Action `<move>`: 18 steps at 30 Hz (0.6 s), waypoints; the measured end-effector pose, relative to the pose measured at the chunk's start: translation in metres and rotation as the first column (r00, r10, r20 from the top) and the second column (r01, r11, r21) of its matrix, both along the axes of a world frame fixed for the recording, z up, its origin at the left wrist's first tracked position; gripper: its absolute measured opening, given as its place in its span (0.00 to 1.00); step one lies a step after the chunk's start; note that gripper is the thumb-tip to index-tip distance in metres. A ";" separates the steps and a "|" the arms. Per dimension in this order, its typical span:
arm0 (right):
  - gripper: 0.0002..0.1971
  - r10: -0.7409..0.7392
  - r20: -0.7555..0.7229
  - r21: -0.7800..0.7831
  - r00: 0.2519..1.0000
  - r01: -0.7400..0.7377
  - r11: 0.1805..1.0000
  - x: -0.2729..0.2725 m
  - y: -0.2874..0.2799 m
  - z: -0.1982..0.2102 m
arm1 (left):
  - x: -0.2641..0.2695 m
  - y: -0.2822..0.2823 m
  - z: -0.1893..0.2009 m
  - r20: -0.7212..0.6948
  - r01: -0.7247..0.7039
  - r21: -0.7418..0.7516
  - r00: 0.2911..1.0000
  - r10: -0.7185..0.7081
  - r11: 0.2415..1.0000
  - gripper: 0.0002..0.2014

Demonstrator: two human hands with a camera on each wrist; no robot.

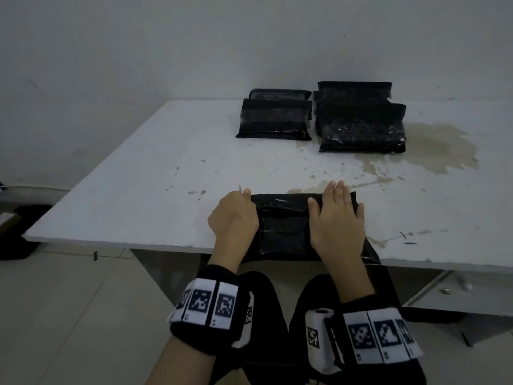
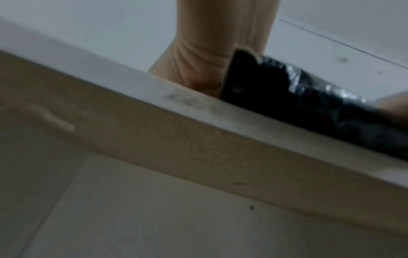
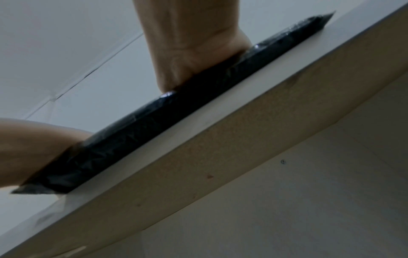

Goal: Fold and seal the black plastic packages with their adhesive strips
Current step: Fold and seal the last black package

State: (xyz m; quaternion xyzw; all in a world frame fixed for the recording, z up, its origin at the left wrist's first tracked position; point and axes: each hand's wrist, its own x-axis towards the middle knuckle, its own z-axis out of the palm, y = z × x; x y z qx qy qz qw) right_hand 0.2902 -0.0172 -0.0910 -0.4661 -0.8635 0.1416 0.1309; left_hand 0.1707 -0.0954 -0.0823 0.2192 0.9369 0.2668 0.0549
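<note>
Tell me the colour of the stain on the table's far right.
Brownish-tan stain on the white table; clearest in the head view.

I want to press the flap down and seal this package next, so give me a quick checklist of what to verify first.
1. Package flat on the table: ok, though its near edge sits right at the table's front edge.
2. Right hand pinning the package's right side: ok, its fingers lie straight across the far folded edge.
3. Left hand holding the package's left end: ok, its fingers curl at the far left corner.
4. Fold lying straight across: ok, the far edge looks even in the head view.
5. Adhesive strip exposed and lined up: cannot tell, no strip is distinguishable.
6. Finished packages out of the way: ok, stacked at the far side.
</note>
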 end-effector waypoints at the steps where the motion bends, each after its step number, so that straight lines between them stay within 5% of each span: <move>1: 0.29 0.001 0.000 -0.006 1.000 -0.001 1.000 0.000 0.000 0.000 | 0.003 -0.001 0.003 -0.016 -0.017 -0.025 1.000 0.017 1.000 0.23; 3: 0.28 0.002 0.007 -0.004 1.000 -0.002 1.000 0.001 0.000 0.000 | 0.012 -0.004 0.010 -0.136 0.002 -0.045 0.991 -0.008 0.999 0.22; 5: 0.28 0.004 0.010 0.008 1.000 -0.004 1.000 0.000 0.001 0.000 | 0.024 -0.009 0.011 -0.345 0.257 -0.017 0.906 -0.247 0.966 0.29; 8: 0.27 0.017 0.006 0.004 1.000 -0.017 1.000 0.001 0.003 0.001 | 0.042 -0.015 -0.002 -0.333 0.643 -0.159 0.680 -0.653 0.749 0.44; 10: 0.26 0.017 -0.003 -0.017 1.000 -0.017 1.000 0.001 0.006 0.002 | 0.043 -0.018 -0.014 -0.289 0.655 -0.261 0.648 -0.705 0.709 0.55; 18: 0.27 0.084 0.026 -0.058 0.996 -0.083 0.995 0.016 0.015 0.001 | 0.045 -0.020 -0.008 -0.266 0.616 -0.428 0.614 -0.743 0.662 0.66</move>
